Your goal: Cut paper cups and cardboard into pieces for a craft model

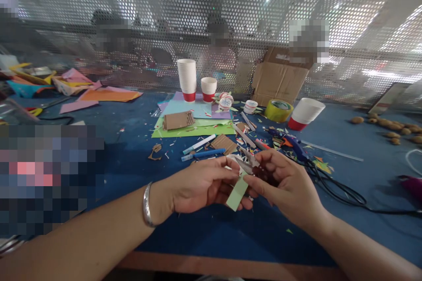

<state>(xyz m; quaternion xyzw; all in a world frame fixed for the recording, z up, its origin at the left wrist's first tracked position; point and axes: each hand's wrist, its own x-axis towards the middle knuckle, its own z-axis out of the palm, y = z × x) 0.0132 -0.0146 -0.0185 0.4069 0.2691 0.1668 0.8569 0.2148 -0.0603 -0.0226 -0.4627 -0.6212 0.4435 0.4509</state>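
Note:
My left hand (206, 186), with a silver bangle at the wrist, is closed around a pale green paper strip (236, 196); its lower fingers lie behind the strip. My right hand (290, 186) is closed on small scissors (244, 166), whose metal blades point up and left over the strip's upper end. The right thumb tip lies at the strip's top edge. The scissors' handles are mostly hidden by the right fingers. Just beyond the hands lie a blue marker (204, 154), a white marker (199, 143) and a corrugated cardboard piece (224, 144).
Paper cups (187, 79) stand on coloured sheets (158, 131) at the back. Yellow tape (278, 111) and more cups (305, 114) are at right. A blue glue gun (298, 149) trails a black cable (343, 189). Paper scraps litter the blue table (128, 162). A perforated screen (151, 66) stands behind.

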